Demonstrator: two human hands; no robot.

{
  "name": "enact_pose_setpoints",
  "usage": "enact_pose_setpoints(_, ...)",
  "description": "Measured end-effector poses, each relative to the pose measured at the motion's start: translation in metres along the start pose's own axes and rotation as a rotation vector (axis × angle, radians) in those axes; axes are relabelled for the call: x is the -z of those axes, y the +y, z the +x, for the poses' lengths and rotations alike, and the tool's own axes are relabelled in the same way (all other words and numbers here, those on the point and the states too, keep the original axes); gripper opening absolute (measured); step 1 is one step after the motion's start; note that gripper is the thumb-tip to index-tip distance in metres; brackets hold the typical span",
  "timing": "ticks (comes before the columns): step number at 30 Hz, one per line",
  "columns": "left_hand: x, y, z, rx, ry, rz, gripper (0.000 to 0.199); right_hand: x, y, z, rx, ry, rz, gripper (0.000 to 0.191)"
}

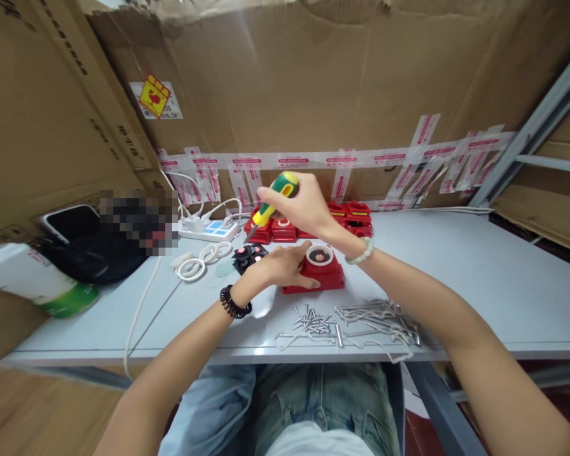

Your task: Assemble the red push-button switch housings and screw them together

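In my right hand (308,206) is a screwdriver (278,197) with a green and yellow handle, raised over the table, its shaft slanting down to the left. My left hand (285,266) grips the left side of a red box (330,277), thumb along its front. A white ring (320,255) surrounds a dark round centre on the box's top. Left of that hand lie black parts (249,255) with reddish centres, near the screwdriver's tip. Loose screws (312,321) lie in front of the box. Beside them is a bundle of metal rods with white cord (377,316).
More red boxes (284,230) stand in a row behind my hands. White rings (191,269) lie left, before a power strip (211,229) with cables. A phone (71,223), a black bag and a white-green package (71,301) occupy the left end. Cardboard (285,82) walls the back.
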State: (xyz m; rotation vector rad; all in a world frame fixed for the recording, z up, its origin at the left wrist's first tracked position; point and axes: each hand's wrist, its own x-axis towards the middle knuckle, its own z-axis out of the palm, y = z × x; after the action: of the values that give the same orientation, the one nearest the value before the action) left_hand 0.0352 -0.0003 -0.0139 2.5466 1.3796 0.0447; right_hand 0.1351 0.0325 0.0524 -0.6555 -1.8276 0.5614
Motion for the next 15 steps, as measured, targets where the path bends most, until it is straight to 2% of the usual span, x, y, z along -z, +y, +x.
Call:
enact_pose_setpoints(3,0.001,0.001,0.000,0.000,0.007,0.020,0.069,0.028,-0.008,-0.006,0.025,0.147,0.027,0.030)
enact_pose_setpoints(5,0.000,0.000,0.002,-0.001,-0.001,0.033,0.068,0.046,-0.016,-0.022,0.019,0.216,0.025,0.029)
enact_pose_setpoints(7,-0.001,-0.003,0.005,-0.016,-0.014,0.033,0.067,0.059,-0.021,-0.045,0.010,0.177,0.049,0.029)
enact_pose_setpoints(9,-0.002,-0.005,0.008,-0.037,-0.029,0.007,0.064,0.065,-0.020,-0.070,-0.005,0.040,0.051,0.029)
enact_pose_setpoints(11,-0.001,-0.006,0.009,-0.040,-0.039,-0.029,0.065,0.065,-0.012,-0.089,-0.067,-0.032,0.049,0.026)
enact_pose_setpoints(15,0.001,-0.004,0.009,-0.015,-0.072,-0.024,0.068,0.060,0.014,-0.102,-0.223,0.067,0.066,0.025)
